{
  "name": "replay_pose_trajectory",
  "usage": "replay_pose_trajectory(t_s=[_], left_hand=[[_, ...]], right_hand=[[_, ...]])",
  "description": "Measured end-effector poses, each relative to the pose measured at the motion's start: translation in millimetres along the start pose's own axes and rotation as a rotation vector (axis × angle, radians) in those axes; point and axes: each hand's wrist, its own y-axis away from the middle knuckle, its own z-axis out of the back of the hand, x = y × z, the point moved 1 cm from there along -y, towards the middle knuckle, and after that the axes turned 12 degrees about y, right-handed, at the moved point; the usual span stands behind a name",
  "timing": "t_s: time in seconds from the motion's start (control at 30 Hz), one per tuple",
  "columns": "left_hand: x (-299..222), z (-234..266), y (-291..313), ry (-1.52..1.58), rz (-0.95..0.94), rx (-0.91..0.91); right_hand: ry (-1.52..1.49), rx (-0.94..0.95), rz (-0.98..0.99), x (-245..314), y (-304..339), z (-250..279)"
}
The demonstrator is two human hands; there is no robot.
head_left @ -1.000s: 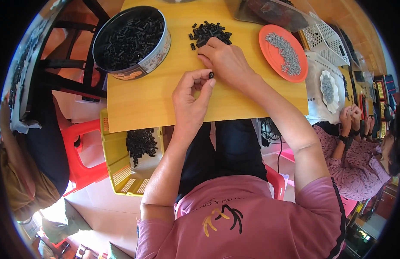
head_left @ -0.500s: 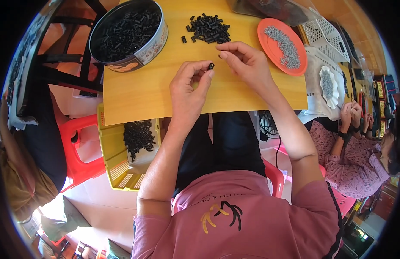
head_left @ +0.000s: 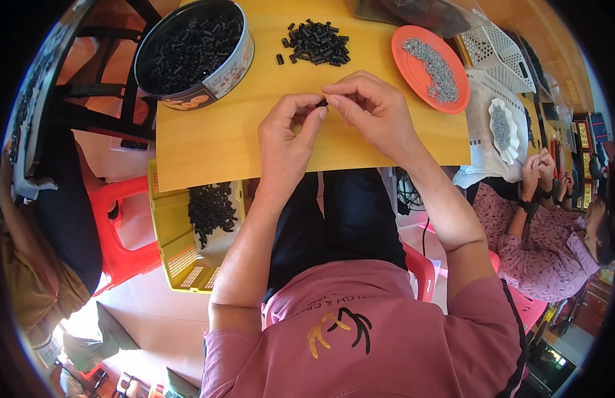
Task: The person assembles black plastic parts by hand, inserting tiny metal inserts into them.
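Note:
Over the yellow table [head_left: 208, 149], my left hand [head_left: 286, 132] is closed, pinching a small black plastic part [head_left: 322, 103] between thumb and forefinger. My right hand [head_left: 373, 113] meets it from the right, thumb and forefinger drawn together at the part's edge. Whatever those right fingertips hold is too small to make out. Beyond my hands lies a loose pile of similar black parts [head_left: 319, 43]. At the right, a red-orange plate [head_left: 403, 69] carries many small grey metal pieces, seemingly screws. A round tin [head_left: 238, 69] full of black parts stands at the left.
Below the table's left edge, a yellow crate [head_left: 163, 232] contains more black parts. A white perforated basket [head_left: 496, 56] and a scalloped white dish [head_left: 508, 149] of grey pieces are to the right. Another person's hands [head_left: 539, 169] work there. A red stool [head_left: 125, 225] stands left.
My right hand has moved slightly left and down, bringing its fingertips against the black part. My left hand keeps its pinch in nearly the same place. The whole view has shifted slightly.

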Motion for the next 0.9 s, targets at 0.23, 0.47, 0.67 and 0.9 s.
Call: replay_pose_trajectory(t_s=[0.23,0.47,0.67,0.9], left_hand=[[-1.4,1.1,0.1,0.014,0.002,-0.029],[0.6,3.5,0.4,-0.016,0.006,-0.033],[-6.5,-0.9,-0.5,0.077,0.038,-0.025],[-26.8,-8.6,-2.3,-0.07,-0.216,0.096]], right_hand=[[0.084,-0.149,0.054,9.9,6.1,-16.4],[-0.064,-0.023,-0.087,4.8,-1.7,-12.8],[-0.404,0.092,-0.304,8.0,1.9,7.1],[-0.552,0.303,-0.471,2.9,15.7,13.8]])
